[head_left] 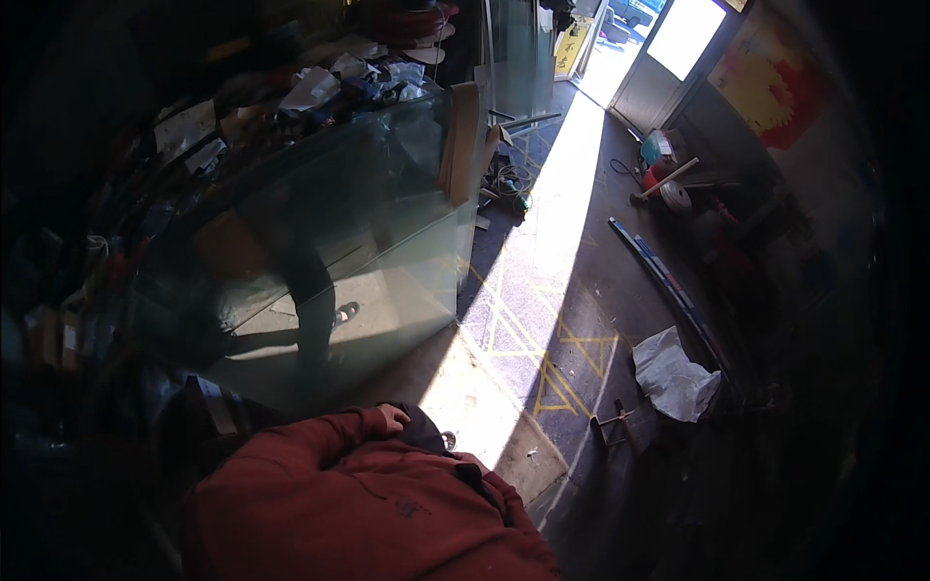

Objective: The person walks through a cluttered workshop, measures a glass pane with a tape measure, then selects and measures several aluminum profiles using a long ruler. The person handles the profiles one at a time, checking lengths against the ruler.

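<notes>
My left hand [392,417], at the end of a dark red sleeve [300,441], rests on the dark cloth [419,429] over my leg. Its fingers lie bent along that cloth, with no object visible in them. My right sleeve [523,518] runs down beside my body, and the right hand is mostly hidden near my lap, its fingers not readable. Ahead and to the left leans a large greenish glass sheet [407,281], in which a dark leg and a shoe are mirrored. Neither hand touches the glass.
Bags and papers [310,89] are heaped behind the glass. On the right lie long strips [668,286], a white sack [675,376] and a long-handled hammer [666,181]. Cables [511,181] lie near the glass edge. Sunlight enters by an open door [668,63] across yellow floor lines.
</notes>
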Demonstrator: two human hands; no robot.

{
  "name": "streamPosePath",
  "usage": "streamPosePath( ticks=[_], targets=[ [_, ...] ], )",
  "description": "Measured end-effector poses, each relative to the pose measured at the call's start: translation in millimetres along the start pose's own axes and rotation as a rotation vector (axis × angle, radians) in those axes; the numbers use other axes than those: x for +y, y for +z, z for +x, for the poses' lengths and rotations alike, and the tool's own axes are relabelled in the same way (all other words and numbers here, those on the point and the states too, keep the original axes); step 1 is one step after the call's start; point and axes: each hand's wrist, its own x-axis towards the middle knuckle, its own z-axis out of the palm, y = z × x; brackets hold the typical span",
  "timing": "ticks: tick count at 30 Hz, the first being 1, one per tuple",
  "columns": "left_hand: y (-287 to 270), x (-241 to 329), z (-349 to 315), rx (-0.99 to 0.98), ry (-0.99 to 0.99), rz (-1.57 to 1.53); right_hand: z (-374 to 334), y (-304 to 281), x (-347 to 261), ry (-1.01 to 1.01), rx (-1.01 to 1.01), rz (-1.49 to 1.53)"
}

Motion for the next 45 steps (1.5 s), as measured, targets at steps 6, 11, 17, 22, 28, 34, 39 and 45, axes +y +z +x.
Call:
streamPosePath(
  ticks=[6,11,17,22,28,34,39,45],
  targets=[
    [3.7,-28.6,54.0,0.244,-0.104,-0.054,3.3,-33.1,-35.6,-0.015,0.125,-0.250],
    [-11.3,-32.1,110.8,0.177,-0.215,0.000,0.3,-53.6,-96.2,0.106,0.444,-0.332],
    [-62.0,-10.7,167.8,0.039,-0.155,0.157,22.9,-146.7,-61.1,0.054,0.480,-0.748],
    [-67.8,-32.4,207.6,0.053,-0.128,0.205,22.1,-151.0,-88.7,0.040,0.551,-0.648],
    [-80.3,2.2,231.3,0.047,-0.277,0.220,21.1,-169.7,-104.4,0.068,0.614,-0.307],
    [-64.2,-9.8,294.0,0.185,-0.452,0.102,-1.0,-238.5,-153.5,0.131,0.676,-0.296],
    [-28.6,13.0,405.6,0.420,-0.448,0.191,-16.8,-354.0,-186.1,0.118,0.687,-0.419],
    [-80.0,169.0,424.1,0.505,-0.358,-0.026,-16.6,-453.9,-252.5,0.126,0.644,-0.620]
  ],
)
